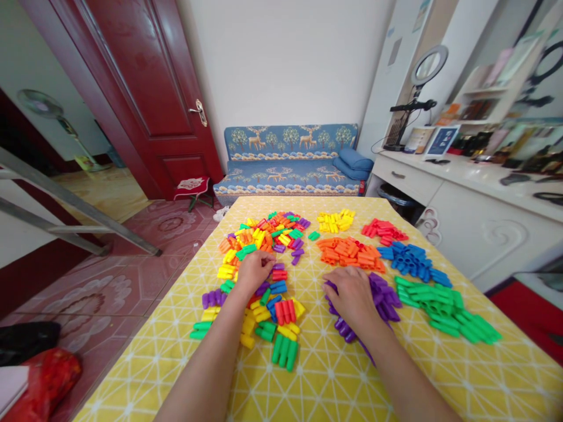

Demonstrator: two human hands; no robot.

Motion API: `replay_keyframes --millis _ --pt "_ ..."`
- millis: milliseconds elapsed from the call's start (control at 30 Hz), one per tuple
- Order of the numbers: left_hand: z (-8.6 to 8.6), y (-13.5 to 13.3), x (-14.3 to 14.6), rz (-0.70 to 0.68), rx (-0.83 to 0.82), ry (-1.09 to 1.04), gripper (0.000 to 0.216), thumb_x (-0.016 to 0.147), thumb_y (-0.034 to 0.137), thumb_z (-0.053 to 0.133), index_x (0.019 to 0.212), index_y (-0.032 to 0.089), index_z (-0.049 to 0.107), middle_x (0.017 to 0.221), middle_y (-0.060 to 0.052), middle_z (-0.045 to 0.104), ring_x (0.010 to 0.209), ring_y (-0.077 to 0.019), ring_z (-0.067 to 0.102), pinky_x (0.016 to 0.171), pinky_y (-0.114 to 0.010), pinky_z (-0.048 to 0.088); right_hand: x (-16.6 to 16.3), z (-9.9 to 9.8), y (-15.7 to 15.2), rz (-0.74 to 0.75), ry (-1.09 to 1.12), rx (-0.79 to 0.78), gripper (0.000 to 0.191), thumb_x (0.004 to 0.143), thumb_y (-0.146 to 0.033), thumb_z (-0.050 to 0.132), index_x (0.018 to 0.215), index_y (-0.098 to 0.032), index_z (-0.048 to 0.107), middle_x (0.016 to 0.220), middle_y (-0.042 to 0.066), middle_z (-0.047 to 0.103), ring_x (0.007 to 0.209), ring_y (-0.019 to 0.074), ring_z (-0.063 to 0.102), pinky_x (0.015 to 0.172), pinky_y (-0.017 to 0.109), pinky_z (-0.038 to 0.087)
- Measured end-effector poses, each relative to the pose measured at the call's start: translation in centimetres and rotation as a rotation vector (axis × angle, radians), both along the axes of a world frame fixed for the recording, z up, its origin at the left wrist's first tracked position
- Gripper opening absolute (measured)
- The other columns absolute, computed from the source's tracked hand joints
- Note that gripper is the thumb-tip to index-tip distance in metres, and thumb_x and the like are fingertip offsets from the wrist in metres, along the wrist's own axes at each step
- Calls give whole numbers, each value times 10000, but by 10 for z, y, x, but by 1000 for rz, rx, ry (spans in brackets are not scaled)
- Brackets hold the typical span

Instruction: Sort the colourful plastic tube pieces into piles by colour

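My left hand (256, 271) is over the mixed pile of plastic building pieces (268, 231) on the left, its fingers bent and drawn together; whatever is in them is hidden. A green piece (246, 251) lies just beyond its knuckles. On the purple pile (385, 296) rests my right hand (353, 293), fingers curled down, with purple showing between thumb and forefinger. Its fingertips are partly out of sight. Around that hand lie sorted piles: orange pieces (349, 253) beyond it, blue pieces (409, 261) and green pieces (444, 306) to its right.
Yellow pieces (336, 221) and red pieces (384, 231) form piles near the far edge of the table (325, 387). More joined pieces, such as a green block (285, 351), lie by my left forearm. A blue sofa (288, 170) stands behind, a white dresser (461, 205) at right.
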State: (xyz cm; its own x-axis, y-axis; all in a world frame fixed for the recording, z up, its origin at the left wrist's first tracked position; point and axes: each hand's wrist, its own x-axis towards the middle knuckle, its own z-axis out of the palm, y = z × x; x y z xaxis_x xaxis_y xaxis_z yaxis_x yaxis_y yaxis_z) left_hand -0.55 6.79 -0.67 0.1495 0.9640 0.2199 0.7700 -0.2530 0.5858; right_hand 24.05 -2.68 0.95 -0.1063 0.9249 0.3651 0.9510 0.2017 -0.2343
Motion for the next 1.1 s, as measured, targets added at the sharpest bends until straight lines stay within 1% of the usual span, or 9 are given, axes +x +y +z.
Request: replay_keyframes --millis 100,300,400,467,567,633,733,967,1100 --pt "-1 1 -1 -33 -17 -32 171 783 234 612 880 178 742 808 -37 747 702 -155 650 634 -246 451 -2 1 -2 6 -11 49 139 813 -226 656 929 -246 728 1007 36 711 970 243 540 909 417 321" --pt "0 3 -6 -120 -61 -107 166 760 225 623 858 161 741 791 -38 747 681 -160 650 627 -249 472 -11 5 -7 84 4 -4 174 841 -266 645 679 -244 706 776 14 711 905 236 542 955 470 277" --pt "2 3 -9 -176 -85 -121 160 751 230 626 838 160 740 765 -36 740 679 -166 653 612 -247 479 -17 3 -10 124 101 40 80 844 -274 648 817 -247 718 873 22 718 926 230 542 945 448 306" --pt "5 2 -9 -207 -83 -146 160 753 241 622 833 162 736 761 -32 737 682 -167 656 611 -244 484 -26 1 -14 242 179 40 101 853 -285 642 917 -242 708 944 28 710 942 213 544 915 398 348" --pt "12 -2 -6 -237 -81 -202 162 758 240 609 831 158 728 767 -31 734 675 -159 657 608 -236 487 -44 -1 -23 488 207 -63 252 834 -258 664 1086 -264 665 1091 22 673 1013 193 533 898 342 386" --pt "16 -6 -3 -275 -103 -217 177 760 228 593 850 157 729 746 -26 729 642 -149 648 589 -230 483 -55 -3 -28 560 184 -127 384 819 -221 670 1192 -290 611 1203 16 624 1076 192 510 920 335 392" --pt "21 -9 0 -338 -126 -199 206 754 217 589 887 161 736 756 -25 732 653 -148 650 597 -228 490 -64 -4 -30 546 169 -160 395 839 -177 629 1214 -294 592 1208 12 613 1079 186 505 918 331 407" --pt "18 -13 0 -413 -217 -124 238 728 231 631 925 155 743 869 -51 760 781 -189 687 718 -270 532 -64 -7 -28 503 295 -120 162 878 -223 593 1016 -238 676 1018 40 649 949 178 573 837 303 457" --pt "16 -12 -1 -406 -234 -37 272 714 188 634 960 186 750 921 -47 762 834 -204 687 760 -281 528 -64 -15 -28 410 450 -114 191 855 -199 601 1034 -240 657 959 28 666 888 176 609 794 291 468"
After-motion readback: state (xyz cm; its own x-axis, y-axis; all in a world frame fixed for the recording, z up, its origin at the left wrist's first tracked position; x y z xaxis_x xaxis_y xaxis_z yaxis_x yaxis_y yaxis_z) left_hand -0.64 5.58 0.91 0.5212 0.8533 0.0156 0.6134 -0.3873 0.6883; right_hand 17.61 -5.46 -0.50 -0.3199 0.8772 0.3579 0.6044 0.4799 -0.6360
